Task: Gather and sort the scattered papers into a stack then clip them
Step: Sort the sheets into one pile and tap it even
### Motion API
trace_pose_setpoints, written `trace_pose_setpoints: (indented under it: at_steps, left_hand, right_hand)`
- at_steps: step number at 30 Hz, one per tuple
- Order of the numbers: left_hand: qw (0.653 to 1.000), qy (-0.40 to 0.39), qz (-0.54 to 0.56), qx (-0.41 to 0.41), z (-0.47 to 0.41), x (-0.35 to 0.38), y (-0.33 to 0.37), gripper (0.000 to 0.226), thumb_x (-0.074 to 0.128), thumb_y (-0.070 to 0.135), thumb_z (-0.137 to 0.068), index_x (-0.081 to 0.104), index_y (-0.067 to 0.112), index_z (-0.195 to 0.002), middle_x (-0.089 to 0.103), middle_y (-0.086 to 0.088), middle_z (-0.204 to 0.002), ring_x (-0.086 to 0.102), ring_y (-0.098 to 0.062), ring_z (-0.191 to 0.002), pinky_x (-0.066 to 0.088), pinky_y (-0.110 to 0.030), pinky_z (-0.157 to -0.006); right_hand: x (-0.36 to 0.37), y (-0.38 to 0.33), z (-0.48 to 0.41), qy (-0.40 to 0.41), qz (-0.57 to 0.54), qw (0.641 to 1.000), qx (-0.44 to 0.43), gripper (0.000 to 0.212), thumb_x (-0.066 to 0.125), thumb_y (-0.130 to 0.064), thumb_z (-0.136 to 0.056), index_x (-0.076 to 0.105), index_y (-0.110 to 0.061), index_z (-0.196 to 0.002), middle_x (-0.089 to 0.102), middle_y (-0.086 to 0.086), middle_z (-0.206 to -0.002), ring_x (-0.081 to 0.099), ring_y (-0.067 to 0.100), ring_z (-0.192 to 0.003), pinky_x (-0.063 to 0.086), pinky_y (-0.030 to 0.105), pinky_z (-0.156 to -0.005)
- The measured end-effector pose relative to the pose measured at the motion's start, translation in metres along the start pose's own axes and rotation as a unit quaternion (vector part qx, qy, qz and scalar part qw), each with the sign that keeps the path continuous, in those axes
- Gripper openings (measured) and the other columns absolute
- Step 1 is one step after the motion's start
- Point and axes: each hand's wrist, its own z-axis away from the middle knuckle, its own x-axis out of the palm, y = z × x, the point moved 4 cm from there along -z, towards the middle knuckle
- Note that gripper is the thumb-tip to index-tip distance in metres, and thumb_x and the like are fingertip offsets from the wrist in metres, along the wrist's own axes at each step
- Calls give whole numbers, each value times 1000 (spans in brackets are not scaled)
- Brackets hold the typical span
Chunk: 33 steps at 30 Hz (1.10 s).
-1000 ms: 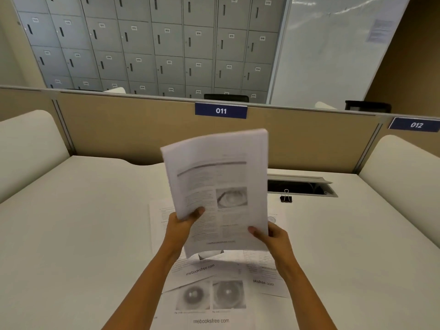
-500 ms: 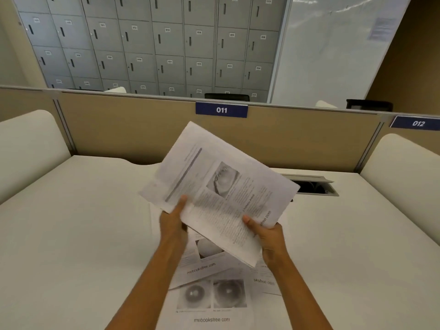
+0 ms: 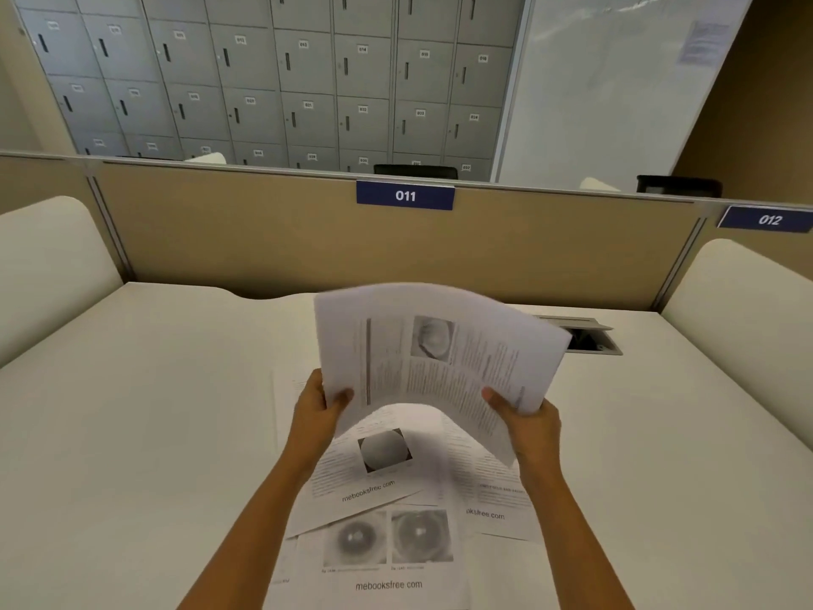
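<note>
Your left hand (image 3: pixel 317 405) and right hand (image 3: pixel 523 418) pinch the sheaf (image 3: pixel 433 358) at opposite edges, lifted off the worktop (image 3: pixel 145 411) to square it.

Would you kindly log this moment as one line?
left hand: grips held sheets | right hand: grips same | loose pages: on desk | clipping: not done

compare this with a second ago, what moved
The held sheets turned from upright to sideways, tilting right, and now bow upward between the left hand and right hand, hiding the binder clip. Both hands kept their grip. The loose papers on the desk stayed put.
</note>
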Motion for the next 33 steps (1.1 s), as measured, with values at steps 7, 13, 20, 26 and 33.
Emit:
trace_pose_setpoints:
  at_steps: [7, 13, 20, 26, 33]
  left_hand:
    - [999, -16, -11, -32, 9, 5, -22, 37, 53, 21, -91, 50, 11, -127, 60, -5, -114, 58, -24, -100, 51, -30, -80]
    - [999, 2, -37, -33, -5, -9, -10, 25, 59, 23, -88, 62, 11, -109, 67, -8, -104, 64, -27, -93, 55, -38, -78]
    - [981, -25, 93, -168, -28, -36, 2, 44, 67, 15, -82, 54, 9, -124, 65, -15, -112, 65, -24, -91, 54, -34, -77]
    - [927, -25, 297, -227, 5, 20, 14, 46, 60, 20, -88, 46, 2, -128, 65, -17, -110, 66, -27, -95, 58, -35, -72]
    - [957, 51, 218, -186, 32, 75, 15, 43, 52, 22, -93, 40, 18, -134, 57, -5, -125, 59, -19, -98, 52, -36, -83]
  right_hand:
    - [3, 32, 15, -51, 4, 997, 55, 17, 76, -24, -74, 61, -30, -82, 68, -5, -85, 65, 16, -81, 53, 25, -61]
    - [-2, 24, 2, -36, 0, 998, 56, 13, 74, -24, -76, 63, -26, -83, 69, -4, -86, 67, 19, -81, 55, 27, -62]
    - [-7, 25, -1, -21, -128, 981, 146, 36, 73, -6, -75, 64, -6, -110, 71, 2, -90, 67, 27, -89, 58, 40, -75]
    - [40, 46, 37, 37, -254, 925, 279, 41, 71, -4, -77, 60, -2, -116, 68, 12, -100, 65, 25, -81, 58, 33, -62]
    - [78, 48, 61, 66, -278, 905, 316, 39, 71, -9, -79, 59, -6, -116, 65, 14, -105, 63, 31, -84, 55, 43, -72]
